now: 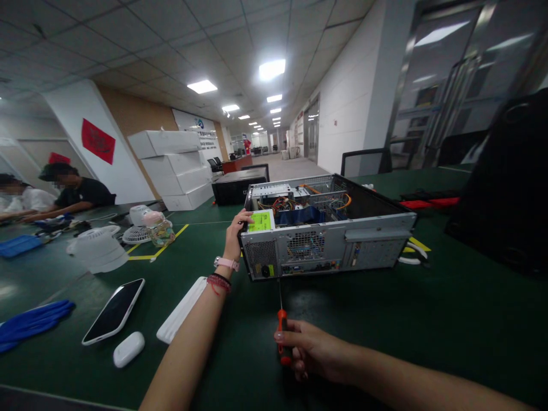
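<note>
Right hand [311, 349], fingers tight around screwdriver [281, 317] at lower edge of computer case [377, 242] — left hand [234, 235], fingers curled over its corner.

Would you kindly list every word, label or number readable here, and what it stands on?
Nothing can be read for certain.
Green label on the power supply: too blurred.
Red sign on the white pillar: too blurred.
Wall board lettering: too small.
Yellow sticker on the computer case rear: too small.

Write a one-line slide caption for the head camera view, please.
Left hand grips an open computer case on a green table; right hand points an orange screwdriver at its back panel.
</note>
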### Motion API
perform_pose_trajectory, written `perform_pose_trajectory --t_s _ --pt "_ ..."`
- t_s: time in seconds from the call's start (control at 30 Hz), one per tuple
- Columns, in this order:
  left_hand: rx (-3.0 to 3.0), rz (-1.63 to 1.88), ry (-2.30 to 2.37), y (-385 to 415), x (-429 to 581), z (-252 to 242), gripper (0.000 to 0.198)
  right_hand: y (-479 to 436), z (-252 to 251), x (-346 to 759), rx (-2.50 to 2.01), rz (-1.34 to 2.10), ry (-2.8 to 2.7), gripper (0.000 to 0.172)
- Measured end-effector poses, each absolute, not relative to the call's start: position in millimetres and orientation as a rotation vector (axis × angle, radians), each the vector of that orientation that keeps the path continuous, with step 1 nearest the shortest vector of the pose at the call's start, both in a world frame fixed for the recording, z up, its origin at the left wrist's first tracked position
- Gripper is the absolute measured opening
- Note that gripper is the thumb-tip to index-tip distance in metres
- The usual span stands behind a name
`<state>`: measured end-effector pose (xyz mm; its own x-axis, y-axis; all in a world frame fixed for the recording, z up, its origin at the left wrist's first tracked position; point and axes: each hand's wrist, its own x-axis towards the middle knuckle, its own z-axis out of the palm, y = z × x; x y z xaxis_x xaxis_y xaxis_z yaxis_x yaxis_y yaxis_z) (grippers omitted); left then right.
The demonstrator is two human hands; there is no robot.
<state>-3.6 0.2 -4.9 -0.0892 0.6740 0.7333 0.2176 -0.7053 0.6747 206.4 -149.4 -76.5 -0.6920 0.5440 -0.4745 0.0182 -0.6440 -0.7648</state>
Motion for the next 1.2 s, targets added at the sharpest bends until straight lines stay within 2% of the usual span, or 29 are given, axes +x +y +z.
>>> perform_pose_trajectory --t_s 0.27,0.53,0.77,1.2 --pt "1.823 1.877 0.953 -2.2 -0.7 -3.0 0.028 -143.0 -78.9 207.3 -0.897 2.470 -1.218 0.052" --pt "1.847 1.883 0.953 -1.9 -1.4 -3.3 0.029 -136.7 -84.0 209.9 -0.780 2.565 -1.187 0.040" --pt "1.845 1.878 0.943 -0.9 -1.3 -3.9 0.028 -135.2 -87.3 210.8 -0.685 2.640 -1.161 0.047" --pt "1.853 1.876 0.977 -2.2 -0.7 -2.7 0.029 -139.1 -84.4 213.2 -0.673 2.614 -1.121 0.044"
